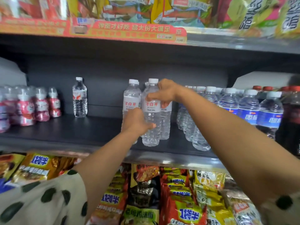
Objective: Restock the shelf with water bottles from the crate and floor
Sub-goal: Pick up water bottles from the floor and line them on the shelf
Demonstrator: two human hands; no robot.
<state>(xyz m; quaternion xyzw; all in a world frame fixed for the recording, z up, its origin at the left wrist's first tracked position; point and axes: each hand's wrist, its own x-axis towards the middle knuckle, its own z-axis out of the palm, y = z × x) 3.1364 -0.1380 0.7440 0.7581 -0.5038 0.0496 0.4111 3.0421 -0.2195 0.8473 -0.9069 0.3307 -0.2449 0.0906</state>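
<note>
A clear water bottle (151, 117) with a white cap and a white label with red characters stands at the front of a dark shelf (81, 132). My left hand (138, 121) grips its lower body. My right hand (164, 94) holds its shoulder just below the cap. More bottles of the same kind stand close around it: one (132, 98) to the left, one (165, 124) behind on the right. A lone water bottle (79, 99) with a different label stands further left.
Rows of blue-labelled water bottles (248, 108) fill the shelf's right side, with dark cola bottles (292, 114) beyond. Small pink bottles (32, 106) sit at the left. Snack packets (178, 200) hang on the shelf below, more packets (146, 12) above. Bare shelf lies between the lone bottle and the group.
</note>
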